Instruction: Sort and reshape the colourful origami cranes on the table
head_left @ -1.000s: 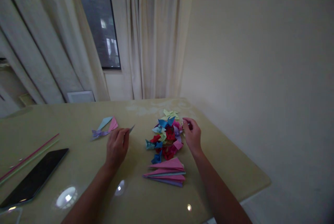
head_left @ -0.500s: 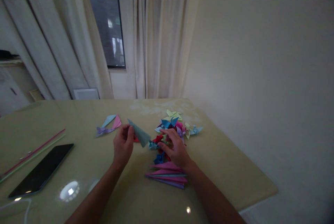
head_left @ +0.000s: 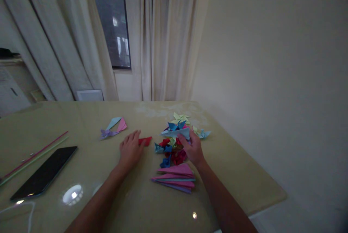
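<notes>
My left hand lies flat on the table with its fingers stretched out, the fingertips touching a small red folded paper. My right hand is closed on a light blue folded paper piece and holds it over a heap of coloured origami pieces. A stack of pink and purple folded paper triangles lies just in front of the heap, near my right wrist.
A dark phone and thin pink and green straws lie at the left. A blue, pink and purple folded piece sits beyond my left hand. The table's right edge is close to the heap. Curtains and a window stand behind.
The light blue folded piece passed from my left hand to my right, which carried it over the heap. My left hand went down flat beside the red paper.
</notes>
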`<state>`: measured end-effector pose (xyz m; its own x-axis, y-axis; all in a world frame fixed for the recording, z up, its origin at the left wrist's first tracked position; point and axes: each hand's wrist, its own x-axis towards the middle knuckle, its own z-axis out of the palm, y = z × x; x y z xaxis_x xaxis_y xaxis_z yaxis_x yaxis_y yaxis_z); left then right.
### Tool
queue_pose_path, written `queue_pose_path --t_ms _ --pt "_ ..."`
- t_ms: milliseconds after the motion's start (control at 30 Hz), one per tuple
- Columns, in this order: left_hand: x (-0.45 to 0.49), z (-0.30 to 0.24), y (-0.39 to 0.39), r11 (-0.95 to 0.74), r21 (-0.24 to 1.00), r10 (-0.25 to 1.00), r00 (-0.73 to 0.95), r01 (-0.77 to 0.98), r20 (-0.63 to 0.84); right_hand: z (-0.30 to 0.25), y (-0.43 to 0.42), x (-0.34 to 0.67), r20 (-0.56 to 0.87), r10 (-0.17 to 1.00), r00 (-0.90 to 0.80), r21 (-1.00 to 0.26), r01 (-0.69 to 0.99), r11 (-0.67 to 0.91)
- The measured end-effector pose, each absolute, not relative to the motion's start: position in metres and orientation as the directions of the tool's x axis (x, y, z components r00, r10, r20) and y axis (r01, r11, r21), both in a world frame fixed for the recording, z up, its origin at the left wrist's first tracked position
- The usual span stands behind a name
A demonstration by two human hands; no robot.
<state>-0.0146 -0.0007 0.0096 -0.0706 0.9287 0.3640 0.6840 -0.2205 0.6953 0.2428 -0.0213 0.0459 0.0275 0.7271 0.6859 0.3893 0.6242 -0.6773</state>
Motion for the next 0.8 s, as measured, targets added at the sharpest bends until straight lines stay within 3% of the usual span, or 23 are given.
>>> queue_pose_path --t_ms 100,200,367,567,800 --pt "-0.035 -0.001 0.004 0.001 0.352 0.955 -0.105 0.936 0.278 0.042 -0.010 0.249 0.562 0.826 0.041 -0.781 0.355 0.514" --pt "-0.044 -0.003 0.006 0.002 0.249 0.981 -0.050 0.968 0.186 0.036 -0.004 0.253 0.531 0.847 0.021 -0.784 0.393 0.481" --pt "-0.048 0.001 0.011 0.035 0.357 0.985 -0.092 0.933 0.144 0.036 -0.004 0.255 0.557 0.831 -0.002 -0.738 0.457 0.496" --pt "-0.048 -0.003 0.013 -0.011 0.472 0.978 -0.088 0.882 0.187 0.039 -0.006 0.255 0.677 0.736 0.011 -0.600 0.588 0.543" --pt "-0.026 0.007 0.003 -0.110 0.569 0.938 -0.105 0.815 0.331 0.036 -0.008 0.256 0.577 0.763 -0.292 -0.385 0.726 0.570"
